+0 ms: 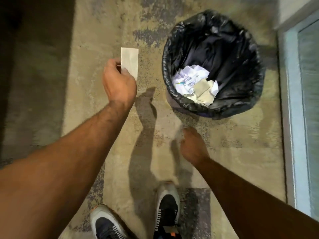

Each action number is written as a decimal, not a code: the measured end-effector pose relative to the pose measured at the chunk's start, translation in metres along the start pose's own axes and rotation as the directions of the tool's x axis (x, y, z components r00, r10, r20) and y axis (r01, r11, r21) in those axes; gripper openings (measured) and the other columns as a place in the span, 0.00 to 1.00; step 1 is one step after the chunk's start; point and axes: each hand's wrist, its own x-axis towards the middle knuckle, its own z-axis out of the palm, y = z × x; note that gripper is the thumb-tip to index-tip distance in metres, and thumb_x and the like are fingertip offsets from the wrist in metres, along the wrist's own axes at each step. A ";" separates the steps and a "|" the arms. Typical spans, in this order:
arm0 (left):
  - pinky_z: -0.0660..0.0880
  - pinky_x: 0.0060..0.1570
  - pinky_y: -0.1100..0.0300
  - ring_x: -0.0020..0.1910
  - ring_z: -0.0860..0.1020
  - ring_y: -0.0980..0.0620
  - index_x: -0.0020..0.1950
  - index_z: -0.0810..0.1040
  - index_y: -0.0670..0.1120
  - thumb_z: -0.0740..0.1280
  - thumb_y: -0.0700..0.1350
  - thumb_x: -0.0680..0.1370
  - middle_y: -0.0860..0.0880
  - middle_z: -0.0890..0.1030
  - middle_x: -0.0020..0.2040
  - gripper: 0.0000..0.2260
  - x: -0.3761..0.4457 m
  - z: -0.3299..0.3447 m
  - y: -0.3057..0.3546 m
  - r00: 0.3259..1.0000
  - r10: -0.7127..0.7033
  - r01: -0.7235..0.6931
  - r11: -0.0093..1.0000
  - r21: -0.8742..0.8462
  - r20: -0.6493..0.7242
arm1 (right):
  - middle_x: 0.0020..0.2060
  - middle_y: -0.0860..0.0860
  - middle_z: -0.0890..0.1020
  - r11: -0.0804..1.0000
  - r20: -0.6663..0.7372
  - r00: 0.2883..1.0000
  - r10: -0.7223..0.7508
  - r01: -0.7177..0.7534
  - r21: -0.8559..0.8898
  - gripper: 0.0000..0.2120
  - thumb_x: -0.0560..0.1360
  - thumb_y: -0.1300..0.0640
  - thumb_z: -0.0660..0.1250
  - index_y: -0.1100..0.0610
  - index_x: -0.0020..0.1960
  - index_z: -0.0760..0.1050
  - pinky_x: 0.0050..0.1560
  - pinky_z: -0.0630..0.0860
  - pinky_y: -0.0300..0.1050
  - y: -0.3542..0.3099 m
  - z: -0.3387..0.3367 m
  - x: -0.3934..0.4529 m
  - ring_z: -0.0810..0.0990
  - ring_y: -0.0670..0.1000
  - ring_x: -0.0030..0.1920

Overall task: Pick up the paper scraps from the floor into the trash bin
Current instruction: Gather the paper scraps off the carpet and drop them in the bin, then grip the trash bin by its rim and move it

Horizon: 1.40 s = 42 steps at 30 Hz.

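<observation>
My left hand (119, 81) pinches a flat cream paper scrap (130, 60) by its lower edge, holding it upright above the floor, left of the bin. The trash bin (255, 80), lined with a black plastic bag, stands at the upper right and holds crumpled white and cream papers (193, 83). My right hand (192, 146) hangs lower, just in front of the bin, motion-blurred, fingers curled; whether it holds anything I cannot tell.
The floor is worn tan concrete with grey patches (155, 31). My two shoes (167, 211) stand at the bottom. A pale blue door or panel frame (293, 118) runs along the right. A dark shadowed strip (25, 83) lies at the left.
</observation>
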 end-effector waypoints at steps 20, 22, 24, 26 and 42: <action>0.72 0.70 0.52 0.66 0.74 0.48 0.71 0.74 0.46 0.66 0.41 0.81 0.46 0.72 0.66 0.18 -0.051 0.062 0.081 0.956 0.201 -0.254 0.930 0.264 0.213 | 0.55 0.54 0.84 0.452 -0.334 0.726 0.602 0.035 0.891 0.22 0.74 0.46 0.55 0.52 0.62 0.78 0.60 0.79 0.65 0.086 -0.146 -0.007 0.82 0.57 0.56; 0.68 0.72 0.56 0.69 0.71 0.46 0.75 0.70 0.44 0.63 0.35 0.80 0.44 0.69 0.70 0.23 -0.048 0.063 0.082 0.972 0.127 -0.192 0.916 0.351 0.199 | 0.47 0.50 0.83 0.448 -0.347 0.718 0.604 0.054 0.892 0.20 0.75 0.43 0.56 0.53 0.55 0.78 0.56 0.80 0.65 0.083 -0.157 -0.003 0.82 0.54 0.49; 0.74 0.68 0.53 0.64 0.75 0.43 0.73 0.72 0.41 0.59 0.33 0.79 0.42 0.74 0.66 0.22 -0.044 0.067 0.084 0.977 0.031 -0.109 0.924 0.367 0.211 | 0.43 0.45 0.81 0.451 -0.322 0.739 0.591 0.028 0.892 0.12 0.79 0.47 0.61 0.54 0.54 0.77 0.50 0.81 0.54 0.071 -0.171 -0.003 0.81 0.48 0.45; 0.81 0.57 0.47 0.54 0.81 0.43 0.67 0.76 0.42 0.59 0.32 0.78 0.43 0.81 0.57 0.20 -0.039 0.070 0.082 0.972 -0.053 -0.029 0.939 0.342 0.228 | 0.44 0.44 0.81 0.498 -0.327 0.767 0.552 0.012 0.867 0.06 0.80 0.54 0.66 0.53 0.56 0.78 0.48 0.81 0.46 0.064 -0.175 0.002 0.82 0.47 0.47; 0.83 0.40 0.56 0.46 0.83 0.45 0.54 0.82 0.39 0.64 0.31 0.78 0.44 0.85 0.47 0.10 -0.039 0.034 0.104 0.874 -0.190 0.057 0.954 0.295 0.446 | 0.56 0.55 0.83 0.653 -0.309 0.806 0.505 -0.123 0.747 0.21 0.74 0.66 0.68 0.57 0.66 0.74 0.60 0.80 0.56 0.070 -0.174 -0.034 0.82 0.57 0.55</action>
